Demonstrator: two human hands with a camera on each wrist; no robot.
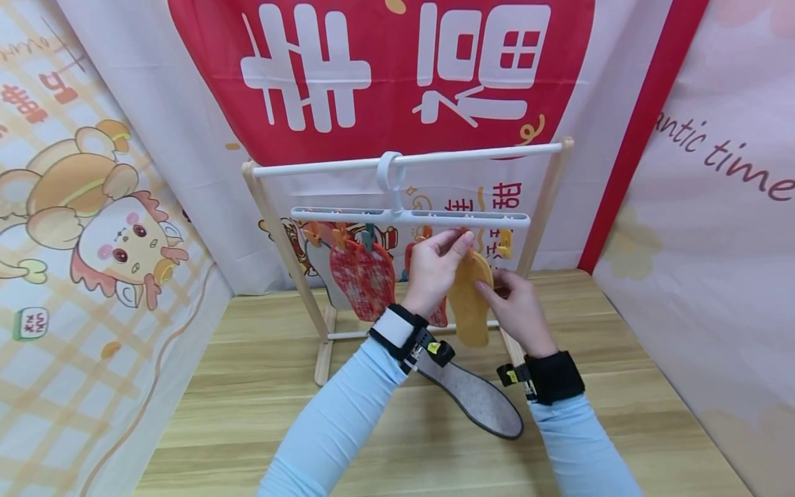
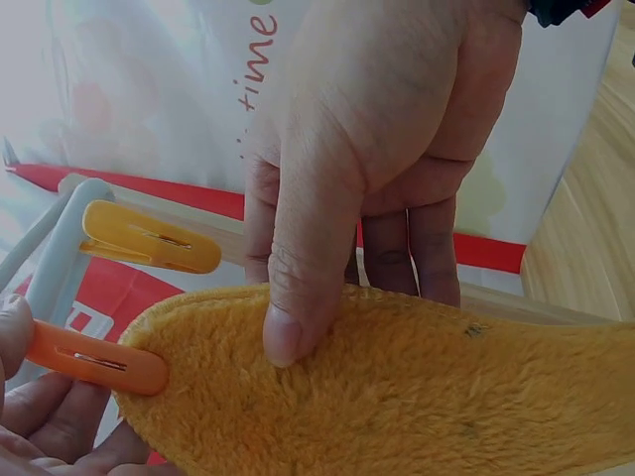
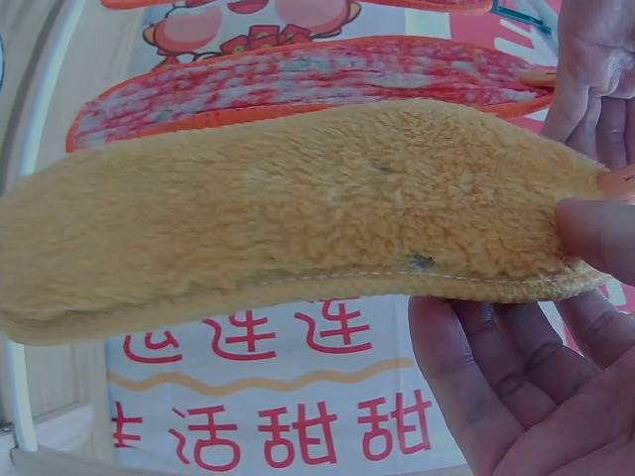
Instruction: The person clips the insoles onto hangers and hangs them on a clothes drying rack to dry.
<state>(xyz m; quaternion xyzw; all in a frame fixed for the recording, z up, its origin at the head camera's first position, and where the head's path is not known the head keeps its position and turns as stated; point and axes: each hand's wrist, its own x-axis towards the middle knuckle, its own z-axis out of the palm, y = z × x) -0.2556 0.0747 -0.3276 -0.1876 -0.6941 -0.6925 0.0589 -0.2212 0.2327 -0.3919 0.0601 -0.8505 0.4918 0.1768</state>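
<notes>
A fuzzy yellow insole hangs beneath the right half of a white hanger. At its upper end my left hand pinches an orange clip, whose tip overlaps the insole. My right hand holds the insole's side edge between thumb and fingers, the thumb lying on the fuzzy face in the left wrist view. A yellow clip dangles beside it, holding nothing. Red-and-white insoles hang from clips on the hanger's left half; another red insole is partly hidden behind my left hand.
The hanger hooks over the white bar of a wooden rack standing on a wood-grain table. A grey insole lies on the table below my wrists. Another grey insole hangs at the far left. Printed cloths enclose the table.
</notes>
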